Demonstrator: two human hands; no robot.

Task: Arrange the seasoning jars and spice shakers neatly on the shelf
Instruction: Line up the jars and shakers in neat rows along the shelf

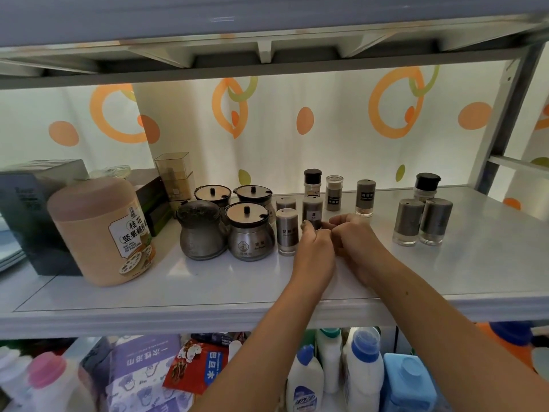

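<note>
On the middle shelf [208, 281], head view: four round jars [249, 233] sit bunched two by two, just right of a big orange tub [101, 230]. A tall labelled shaker [287, 233] stands right beside the front jar, with another shaker behind it.

Both of the person's hands meet at the next shaker along, the held shaker [312, 211], which stands upright on the shelf just right of the labelled one. The left hand [315, 248] pinches it low down, thumb curled against its foot. The right hand [356, 242] has its fingers curled with the tips at the shaker's right side; I can't tell whether they grip it or only steady it.

Further back are a black-capped bottle [312, 179], a clear-topped shaker [334, 191] and a grey shaker [366, 197], loosely spaced. Well apart to the right are a pair of shakers [408, 221] and another capped bottle [426, 185].

Step in hand, as I judge it: seating this shaker in line next to the labelled one. The task looks roughly half done, since the right-hand group is unsorted.

The next move likely calls for nudging the shaker square without tipping it or its neighbour, letting go cleanly, then reaching for the back or right-hand pieces.
</note>
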